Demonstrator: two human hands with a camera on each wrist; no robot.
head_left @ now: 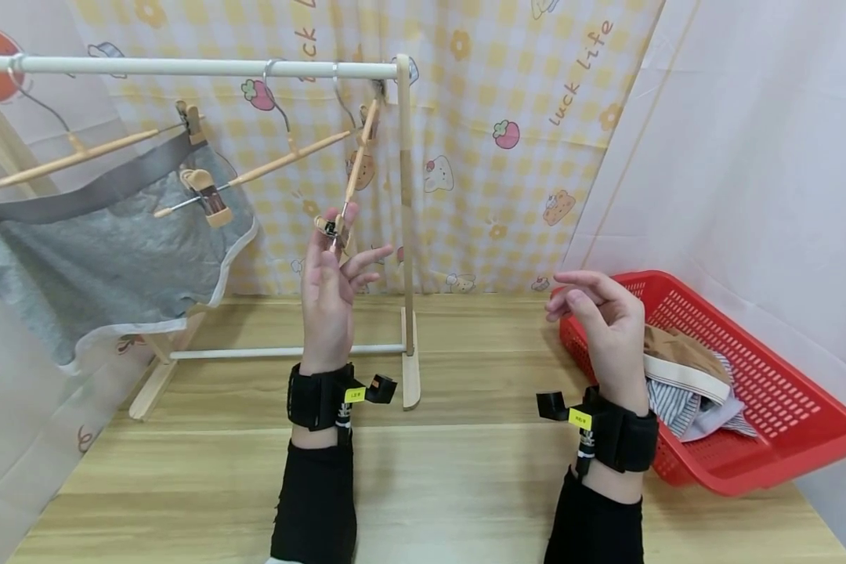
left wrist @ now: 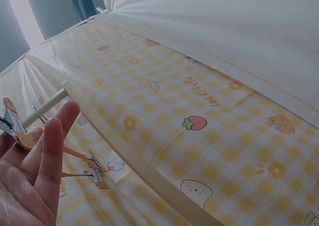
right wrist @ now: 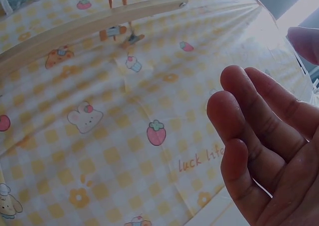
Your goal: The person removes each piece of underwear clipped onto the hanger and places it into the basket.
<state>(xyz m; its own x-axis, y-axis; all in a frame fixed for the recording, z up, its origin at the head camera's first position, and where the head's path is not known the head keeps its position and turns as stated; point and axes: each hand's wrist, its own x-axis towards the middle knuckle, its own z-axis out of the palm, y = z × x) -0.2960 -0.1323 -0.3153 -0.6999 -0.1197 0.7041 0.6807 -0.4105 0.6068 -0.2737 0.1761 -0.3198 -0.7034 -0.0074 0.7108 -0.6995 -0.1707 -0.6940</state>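
1. Grey shorts hang at the left of the rail, clipped to a wooden hanger. A second hanger beside them is bare, its clip holding nothing.
2. A third hanger hangs steeply tilted near the rack's post.
3. The left hand is raised, its fingers nearly straight. The fingertips pinch this hanger's lower clip; the left wrist view shows the clip lying against the fingers.
4. To do this well, I judge the hanger should be levelled first, then the clip squeezed fully apart before any cloth goes in.
5. The right hand hovers over the bench, loosely curled and holding nothing.
6. The red basket at the right holds more clothes, near that hand.
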